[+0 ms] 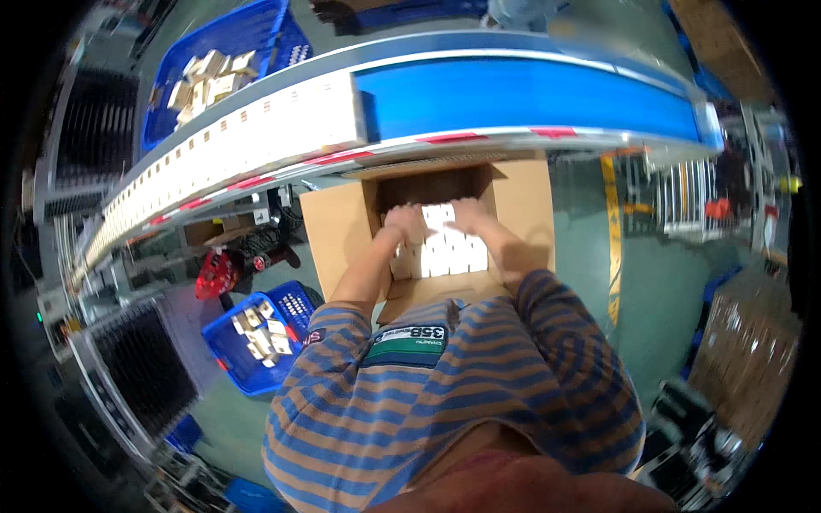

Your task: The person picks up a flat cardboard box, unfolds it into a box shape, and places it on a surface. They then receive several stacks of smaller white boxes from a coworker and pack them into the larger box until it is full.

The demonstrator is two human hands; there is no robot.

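Note:
An open cardboard carton (340, 229) stands before me with its flaps spread. Small white boxes (449, 256) stand in tight rows in its near part. Both my hands reach down into it. My left hand (407, 222) is curled against the left end of a short row of white boxes (438, 214), and my right hand (467, 215) closes on the right end of the same row. The row is pressed between them. Some fingertips are hidden behind the boxes and in the carton's shade.
Beyond the carton runs a blue conveyor belt (522, 96), with a long line of white boxes (231, 141) on its left part. Blue baskets (295, 303) with loose white boxes stand at the lower left and upper left. A roller conveyor (684, 195) is at the right.

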